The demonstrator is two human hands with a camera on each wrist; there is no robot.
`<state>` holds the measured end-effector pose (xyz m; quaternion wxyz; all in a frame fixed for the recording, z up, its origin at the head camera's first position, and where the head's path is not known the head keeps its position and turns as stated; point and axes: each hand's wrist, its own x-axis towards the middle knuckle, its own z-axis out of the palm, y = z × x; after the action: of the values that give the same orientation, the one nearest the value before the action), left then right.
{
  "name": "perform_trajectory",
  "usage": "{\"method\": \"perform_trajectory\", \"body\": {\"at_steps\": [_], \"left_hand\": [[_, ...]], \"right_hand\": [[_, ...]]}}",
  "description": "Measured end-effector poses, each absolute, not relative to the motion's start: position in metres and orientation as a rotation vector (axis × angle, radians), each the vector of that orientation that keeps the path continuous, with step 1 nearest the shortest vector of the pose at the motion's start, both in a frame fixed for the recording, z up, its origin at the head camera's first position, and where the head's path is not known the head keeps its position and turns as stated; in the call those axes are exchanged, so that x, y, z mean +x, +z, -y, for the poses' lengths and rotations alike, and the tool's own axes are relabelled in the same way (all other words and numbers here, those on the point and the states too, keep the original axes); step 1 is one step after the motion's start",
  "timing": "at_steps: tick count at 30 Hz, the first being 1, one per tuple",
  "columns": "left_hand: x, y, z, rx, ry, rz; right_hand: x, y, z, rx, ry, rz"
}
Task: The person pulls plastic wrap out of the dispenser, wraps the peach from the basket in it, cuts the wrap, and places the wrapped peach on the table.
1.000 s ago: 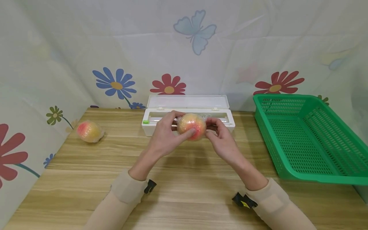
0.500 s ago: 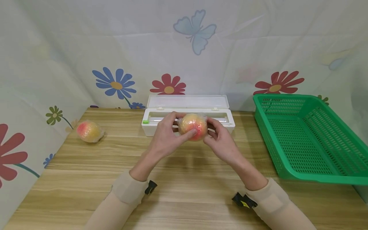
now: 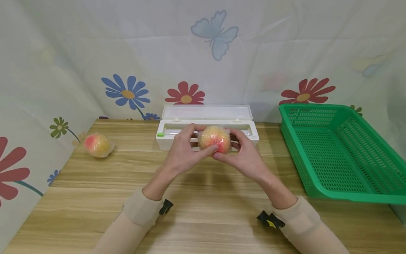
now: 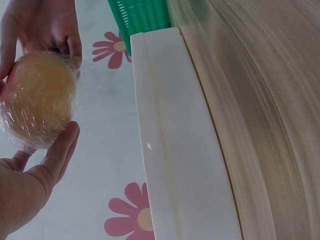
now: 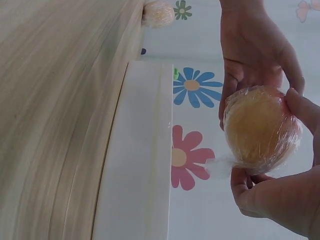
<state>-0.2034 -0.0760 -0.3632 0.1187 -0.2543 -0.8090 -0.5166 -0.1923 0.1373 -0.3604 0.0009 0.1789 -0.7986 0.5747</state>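
Note:
A yellow and pink peach (image 3: 215, 137), covered in clear plastic film, is held up between both hands in front of the white box. My left hand (image 3: 184, 150) grips its left side with the thumb across the front. My right hand (image 3: 245, 155) grips the right side, its thumb tip close to the left thumb. Wrinkled film shows around the peach (image 4: 40, 97) in the left wrist view. A loose tail of film (image 5: 220, 167) sticks out beside the right fingers in the right wrist view. Behind stands the white cling film dispenser (image 3: 165, 143), lid raised, a roll inside.
Another film-wrapped peach (image 3: 99, 145) lies at the left of the wooden table (image 3: 203, 211). A green plastic basket (image 3: 317, 183) stands at the right. A flower-patterned cloth (image 3: 152, 46) hangs behind the table.
The right thumb has moved left from the peach's side onto its lower front, and the right fingers have closed around it. The peach has shifted slightly right. The left hand keeps its grip.

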Motion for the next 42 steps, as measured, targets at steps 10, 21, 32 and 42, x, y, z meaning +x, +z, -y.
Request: {"method": "perform_trajectory", "body": {"at_steps": [10,21,32,42], "left_hand": [[-0.2016,-0.361,0.0766,-0.781,-1.56,2.364],[-0.1999,-0.3586,0.0763,-0.784,-1.673,2.379],[-0.2046,-0.3618,0.0805,-0.787,-1.828,2.491],[-0.2081,-0.3674,0.0818,-0.771,-1.887,2.487]], "right_hand": [[-0.1921,-0.3566,-0.1415,0.634,1.761,2.532],[-0.1926,-0.3547,-0.1458,0.704,1.87,2.517],[-0.195,-0.3555,-0.1477,0.663,1.838,2.594],[-0.1949,-0.3569,-0.1457,0.617,1.852,2.649]]}}
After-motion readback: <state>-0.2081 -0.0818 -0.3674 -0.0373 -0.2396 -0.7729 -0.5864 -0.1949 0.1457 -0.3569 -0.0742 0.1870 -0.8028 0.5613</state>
